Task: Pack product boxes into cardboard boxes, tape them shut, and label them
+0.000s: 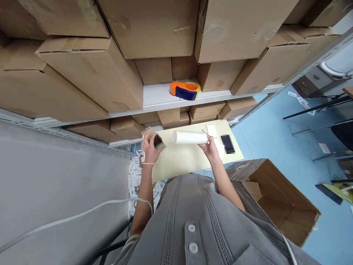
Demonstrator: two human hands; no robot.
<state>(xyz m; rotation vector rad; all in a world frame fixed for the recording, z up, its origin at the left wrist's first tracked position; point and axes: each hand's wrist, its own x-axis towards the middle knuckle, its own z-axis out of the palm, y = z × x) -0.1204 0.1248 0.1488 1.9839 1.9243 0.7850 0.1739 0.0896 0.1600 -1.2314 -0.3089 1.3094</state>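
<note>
White tube point(190, 137) gripped at end by right hand point(210, 148) fingers; left hand point(150, 147) fingers hold small box point(157, 140).

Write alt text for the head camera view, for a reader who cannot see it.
Seen from above, a person's left hand holds a small open cardboard box while the right hand grips one end of a white cylinder over a pale yellow table. Shelves of cardboard boxes and an orange tape dispenser lie beyond.

Bright, even light; edges bend strongly, corners perhaps slightly soft.
</note>
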